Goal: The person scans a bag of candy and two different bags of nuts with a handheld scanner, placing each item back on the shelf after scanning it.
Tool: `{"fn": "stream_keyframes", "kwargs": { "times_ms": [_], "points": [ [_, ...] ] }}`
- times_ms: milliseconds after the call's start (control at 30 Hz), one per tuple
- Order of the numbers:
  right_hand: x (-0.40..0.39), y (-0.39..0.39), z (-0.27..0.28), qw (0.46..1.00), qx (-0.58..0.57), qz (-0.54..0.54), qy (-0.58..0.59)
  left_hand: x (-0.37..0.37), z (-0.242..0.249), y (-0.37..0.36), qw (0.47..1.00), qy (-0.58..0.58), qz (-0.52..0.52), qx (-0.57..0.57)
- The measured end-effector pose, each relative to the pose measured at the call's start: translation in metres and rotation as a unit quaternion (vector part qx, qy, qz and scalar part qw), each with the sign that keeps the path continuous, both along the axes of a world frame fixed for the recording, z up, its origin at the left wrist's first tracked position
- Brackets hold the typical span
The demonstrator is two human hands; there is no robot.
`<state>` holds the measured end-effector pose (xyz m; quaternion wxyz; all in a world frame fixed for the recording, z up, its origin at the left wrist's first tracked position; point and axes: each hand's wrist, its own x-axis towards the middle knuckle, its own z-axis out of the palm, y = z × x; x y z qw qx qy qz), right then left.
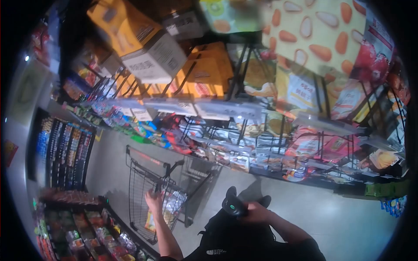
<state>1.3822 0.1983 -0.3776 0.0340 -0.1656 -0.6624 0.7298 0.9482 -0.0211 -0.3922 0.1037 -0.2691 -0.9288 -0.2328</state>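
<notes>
My right hand (pixel 257 213) is closed around a black handheld device (pixel 234 205) with a rounded head and a small green mark, held in front of my dark clothing. My left hand (pixel 154 201) reaches over a wire shopping cart (pixel 138 198). Its fingers are bent by something dark at the cart's upper part, and I cannot make out what they grip. Inside the cart lies a packaged item (pixel 174 201) in a shiny white and yellow wrapper, partly hidden behind my left forearm.
A long shelf rack (pixel 226 111) with hanging snack bags crosses the view. Orange boxes (pixel 202 71) hang on it. A drinks shelf (pixel 63 152) stands at the left, and a low produce bin (pixel 82 230) is at the lower left. Grey floor (pixel 305 204) lies between.
</notes>
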Motion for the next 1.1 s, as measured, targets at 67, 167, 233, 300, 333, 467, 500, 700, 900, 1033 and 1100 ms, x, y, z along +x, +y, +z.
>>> {"fn": "stream_keyframes", "kwargs": {
  "times_ms": [67, 167, 233, 300, 333, 467, 500, 700, 900, 1033, 1100],
  "points": [
    [-0.015, -0.006, 0.000, 1.000, 0.002, 0.000, -0.008, -0.015, -0.031, -0.059, 0.998, -0.028, 0.008, -0.057],
    [-0.031, -0.022, 0.014, 0.997, -0.070, -0.040, -0.007, -0.040, -0.102, -0.158, 0.994, -0.106, 0.010, -0.010],
    [-0.041, -0.040, -0.005, 0.996, -0.028, -0.042, -0.080, -0.043, -0.123, -0.198, 0.961, -0.128, 0.120, -0.213],
    [-0.051, -0.060, -0.017, 0.994, -0.046, -0.085, -0.047, -0.053, -0.141, -0.235, 0.943, -0.173, 0.162, -0.234],
    [-0.059, -0.072, -0.017, 0.992, -0.056, -0.106, -0.042, -0.060, -0.155, -0.257, 0.955, -0.139, 0.158, -0.209],
    [-0.099, -0.116, -0.026, 0.976, -0.069, -0.175, -0.110, -0.090, -0.177, -0.319, 0.947, -0.210, 0.200, -0.139],
    [-0.115, -0.129, -0.028, 0.977, -0.063, -0.165, -0.119, -0.098, -0.183, -0.332, 0.942, -0.221, 0.219, -0.129],
    [-0.222, -0.210, -0.005, 0.971, -0.018, -0.134, -0.196, -0.129, -0.214, -0.403, 0.899, -0.319, 0.243, -0.176],
    [-0.256, -0.242, 0.003, 0.970, 0.130, -0.006, -0.204, -0.139, -0.228, -0.399, 0.882, -0.400, 0.175, -0.179],
    [-0.263, -0.240, 0.019, 0.960, 0.055, -0.018, -0.273, -0.153, -0.247, -0.364, 0.915, -0.338, 0.187, -0.117],
    [-0.271, -0.247, 0.024, 0.966, 0.105, -0.048, -0.229, -0.174, -0.260, -0.350, 0.935, -0.305, 0.109, -0.144]
  ]
}}
